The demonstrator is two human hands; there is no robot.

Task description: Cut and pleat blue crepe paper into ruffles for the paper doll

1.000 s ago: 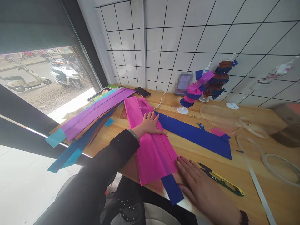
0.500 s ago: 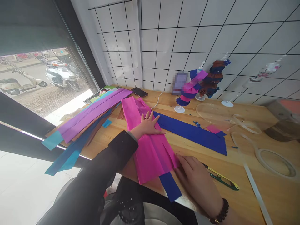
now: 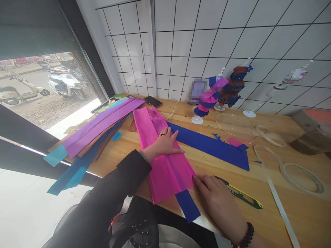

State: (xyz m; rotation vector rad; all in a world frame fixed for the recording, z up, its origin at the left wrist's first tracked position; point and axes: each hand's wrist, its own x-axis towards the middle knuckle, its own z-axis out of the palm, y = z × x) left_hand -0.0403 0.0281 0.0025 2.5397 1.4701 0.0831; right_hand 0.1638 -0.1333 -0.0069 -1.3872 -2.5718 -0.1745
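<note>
A long folded sheet of pink crepe paper (image 3: 165, 177) lies aslant on the wooden table. My left hand (image 3: 162, 143) presses on its middle, palm down with the fingers apart. At the sheet's right edge, near its lower end, my right hand (image 3: 219, 196) has its thumb and fingertips closed on the border. Under the pink sheet runs a dark blue paper strip (image 3: 188, 206), whose end sticks out toward me. A wider blue paper strip (image 3: 209, 144) stretches off to the right. Beside my right hand rests a yellow and green utility knife (image 3: 245, 196).
Purple paper strips (image 3: 100, 127) and blue ones (image 3: 74, 172) overhang the table's left edge. A phone (image 3: 153, 101) lies at the back. Paper-decorated stands (image 3: 207, 98) are by the tiled wall. At right are a tape roll (image 3: 301, 179) and a clear disc (image 3: 230, 124).
The pink sheet's right border, raised in a fold before, now lies flatter. My right fingers have drawn closer together at that edge. My left hand stays spread on the sheet, having shifted slightly.
</note>
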